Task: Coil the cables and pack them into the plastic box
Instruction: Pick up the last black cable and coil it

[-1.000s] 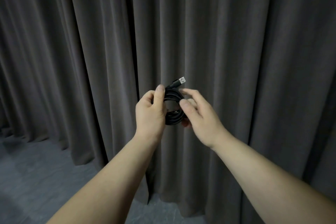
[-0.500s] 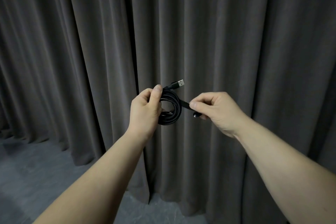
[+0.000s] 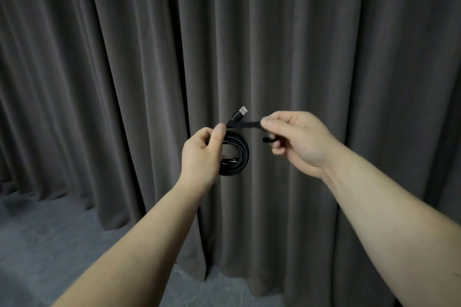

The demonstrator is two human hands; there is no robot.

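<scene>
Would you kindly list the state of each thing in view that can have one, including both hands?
Black cable: coiled into a loop, held in the air.
USB plug: sticks up free above the coil.
Black strap: pulled out straight to the right of the coil, not wrapped.
Left hand: grips the coil, thumb on top.
Right hand: pinches the strap's end.
Curtain: drawn closed.

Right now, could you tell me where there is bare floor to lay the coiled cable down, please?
Bare grey floor shows lower left, bordered by the curtain hem and the left forearm; a narrower strip lies between both forearms. It is crowded mid-frame, where the left hand grips the coiled cable and the right hand pinches its strap. No box is in view.
</scene>
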